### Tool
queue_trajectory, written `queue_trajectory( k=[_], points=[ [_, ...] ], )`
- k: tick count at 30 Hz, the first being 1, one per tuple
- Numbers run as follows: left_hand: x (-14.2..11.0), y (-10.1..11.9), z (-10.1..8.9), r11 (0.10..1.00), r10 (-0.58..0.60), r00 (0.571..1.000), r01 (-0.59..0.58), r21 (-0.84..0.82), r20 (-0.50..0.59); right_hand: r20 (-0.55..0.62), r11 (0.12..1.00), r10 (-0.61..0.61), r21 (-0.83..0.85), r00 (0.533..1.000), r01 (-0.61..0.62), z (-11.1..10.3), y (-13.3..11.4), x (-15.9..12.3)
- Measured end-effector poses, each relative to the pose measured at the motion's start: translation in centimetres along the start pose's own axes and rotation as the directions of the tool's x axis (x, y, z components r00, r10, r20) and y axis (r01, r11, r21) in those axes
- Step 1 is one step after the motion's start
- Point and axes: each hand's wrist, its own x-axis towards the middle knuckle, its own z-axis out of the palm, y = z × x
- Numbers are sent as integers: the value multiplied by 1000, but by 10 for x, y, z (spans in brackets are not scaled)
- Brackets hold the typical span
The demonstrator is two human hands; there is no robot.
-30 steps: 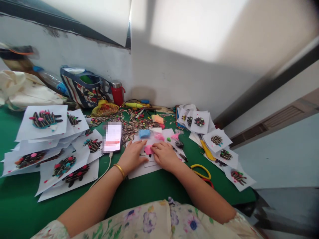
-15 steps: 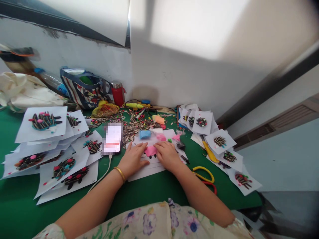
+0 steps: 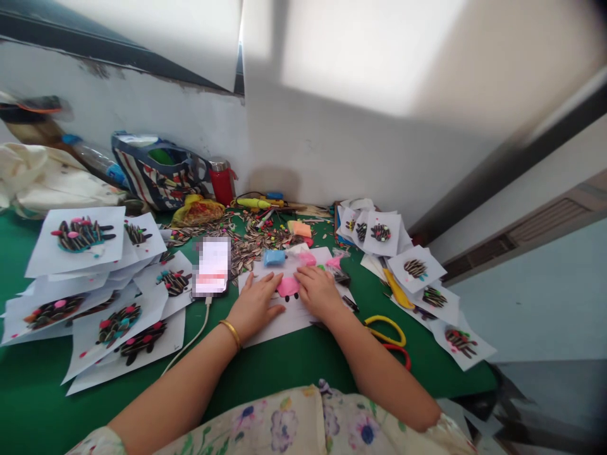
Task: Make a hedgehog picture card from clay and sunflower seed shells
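Between my hands, a flat pink clay shape (image 3: 288,287) with small black pieces along its lower edge lies on white paper (image 3: 265,335). My left hand (image 3: 256,302) rests on the paper with fingers stretched out, its fingertips at the left side of the pink clay. On the other side, my right hand (image 3: 318,294) lies with its fingers extended and their tips by the clay's right edge. Neither hand grips anything. Just beyond are a blue clay block (image 3: 274,257) and another pink lump (image 3: 307,258).
Sunflower seeds (image 3: 249,253) are scattered behind the paper. A phone (image 3: 211,265) on a cable lies to the left, beside stacked seed-picture sheets (image 3: 42,253). Yellow-and-red scissors (image 3: 386,330) and more sheets (image 3: 415,268) are on the right. A red flask (image 3: 222,183) stands near the wall.
My right hand has shifted slightly right, off the pink clay, so more of it and its black pieces show. My left hand stays at the clay's left side. The view has shifted slightly.
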Motion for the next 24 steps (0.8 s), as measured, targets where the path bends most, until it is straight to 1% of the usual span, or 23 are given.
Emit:
queue_trajectory(
  k=[4,8,10,14,17,21,24],
  points=[
    [0,-1,0,1000,3,1000,-3,21,2,15,999,-17,31,1000,17,0,-3,-2],
    [0,0,0,1000,4,1000,-4,20,11,-25,999,-17,32,1000,18,-5,-4,-2],
    [0,-1,0,1000,5,1000,-5,5,0,-60,1000,16,4,998,-16,-10,-4,-1],
    [-1,-4,2,999,6,999,-8,-34,-38,-100,986,126,-96,987,-136,-23,-2,1],
    [0,-6,2,999,-2,999,-1,-54,-53,-47,974,159,-158,986,-164,-29,0,6],
    [0,-6,0,998,-15,998,12,-64,-58,92,972,155,-195,984,-135,-32,2,17],
    [-1,-6,-2,997,-30,998,27,-67,-51,143,972,149,-202,978,-119,-30,3,27]
  ],
)
